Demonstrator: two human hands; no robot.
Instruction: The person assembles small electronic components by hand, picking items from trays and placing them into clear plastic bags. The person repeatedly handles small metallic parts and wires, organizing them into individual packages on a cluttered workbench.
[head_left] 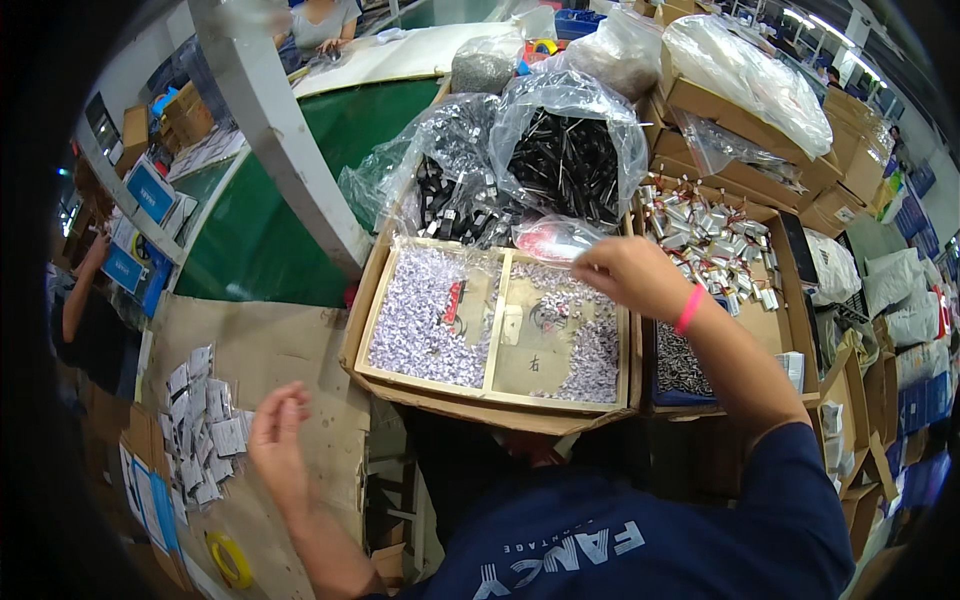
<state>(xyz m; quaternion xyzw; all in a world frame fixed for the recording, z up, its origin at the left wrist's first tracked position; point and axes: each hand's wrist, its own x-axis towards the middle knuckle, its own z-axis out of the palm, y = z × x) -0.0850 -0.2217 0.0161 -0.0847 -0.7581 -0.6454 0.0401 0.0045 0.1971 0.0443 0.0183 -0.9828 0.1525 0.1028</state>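
Note:
My right hand [632, 276] hangs over the right compartment of a wooden tray [491, 345], its fingertips drawn together. Whatever they may hold is too small to make out. Many tiny white-and-purple pieces [425, 325] fill most of the tray's left side. On the right side, similar pieces [592, 362] lie along the back and right, leaving a patch of board bare. Off to the left, my left hand [280, 435] is raised above a cardboard-covered table, loosely bent fingers a little apart, with nothing visible in them. Beside it lies a heap of small flat packets [207, 425].
Behind the tray, clear bags hold black pen-like parts [565, 165] and black parts [455, 200]. Small silver wired parts [710, 240] fill a box at right, above a bin of tiny metal pieces [678, 360]. A post [285, 130] rises left; yellow tape [228, 558] lies near.

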